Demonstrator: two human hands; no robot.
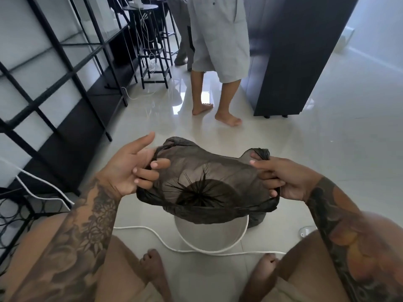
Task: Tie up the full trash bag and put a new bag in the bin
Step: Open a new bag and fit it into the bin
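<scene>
Plastic, thin and black, was stretched open between two hands: the new bag [205, 171] hung over the bin [210, 236], its mouth pulled wide and its gathered bottom seam showing as a dark star through the film. The left hand [128, 168] gripped the bag's left edge; its fingers [152, 165] curled over the rim, the plastic bunched between them and the palm, while the thumb stuck out straight, clear of the film. The right hand [281, 179] clenched the right edge, its fingers hooked inward with a twist of plastic above the knuckles and another strand running below them. How much of the rim lay inside either fist could not be made out.

The white bin stood below the fingers, and the bag covered most of its opening, so only the near wall and rim showed. Whether the bag's bottom was inside the bin or just above it could not be told. Just past the right hand's lower fingers, a dark lump [257, 220] sat on the floor beside the bin, mostly hidden by the bag; it looked like the full bag, but no knot could be seen.

A white cord [152, 235] ran across the tiles in front of the bin. The person's own knees and toes were cut off at the bottom edge. Beyond the fingers, a second person [218, 51] stood barefoot, seen only from the waist down, next to a black shelf frame [72, 73].
</scene>
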